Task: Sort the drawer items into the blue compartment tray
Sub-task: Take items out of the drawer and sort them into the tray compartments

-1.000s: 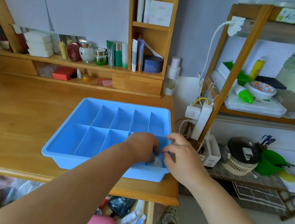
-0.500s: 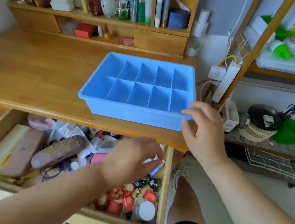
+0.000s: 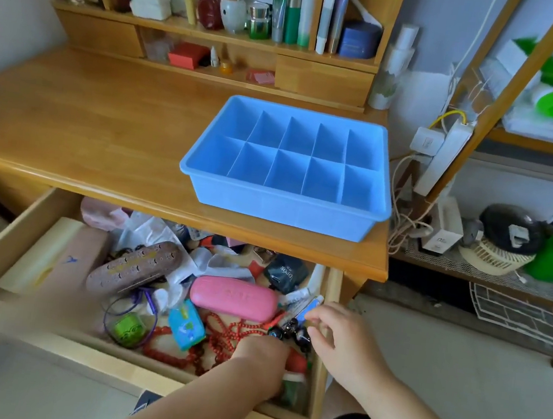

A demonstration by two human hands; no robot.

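The blue compartment tray (image 3: 283, 197) stands on the wooden desk (image 3: 105, 127), near its right end; the compartments I can see into hold nothing. Below it the drawer (image 3: 17, 235) is pulled out and full of clutter: a pink case (image 3: 234, 297), a brown patterned case (image 3: 134, 265), a red bead string (image 3: 219, 337), black beads (image 3: 288, 331), a teal packet (image 3: 185, 328). My left hand (image 3: 262, 356) reaches down into the drawer's front right corner, its fingers hidden among the items. My right hand (image 3: 339, 337) hovers at the drawer's right wall, fingers loosely curled beside the black beads.
A shelf unit (image 3: 219, 34) with bottles and jars runs along the back of the desk. To the right stands a wooden rack (image 3: 469, 104) with a power strip, cables, a small fan and green containers. My knee is below the drawer's right end.
The view dropped from the tray to the open drawer. Both hands left the tray; the left went down into the drawer's front right corner and the right followed to the drawer's right wall.
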